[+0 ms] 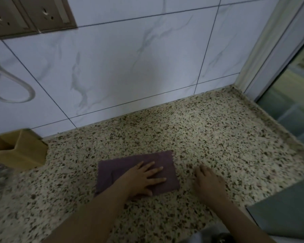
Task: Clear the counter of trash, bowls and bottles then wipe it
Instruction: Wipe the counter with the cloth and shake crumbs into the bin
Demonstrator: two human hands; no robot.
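A folded purple cloth [112, 171] lies flat on the speckled granite counter [200, 137], near its front middle. My left hand [144, 178] presses down on the cloth's right half with straight, spread fingers. My right hand [208, 183] rests on the bare counter just right of the cloth, palm down, fingers bent loosely, holding nothing.
A tan open-topped holder [19, 151] stands at the left against the tiled wall [130, 58]. Wall sockets [28, 14] and a looped white cable [12, 85] are at the upper left. The counter ends at a window frame [263, 50] on the right.
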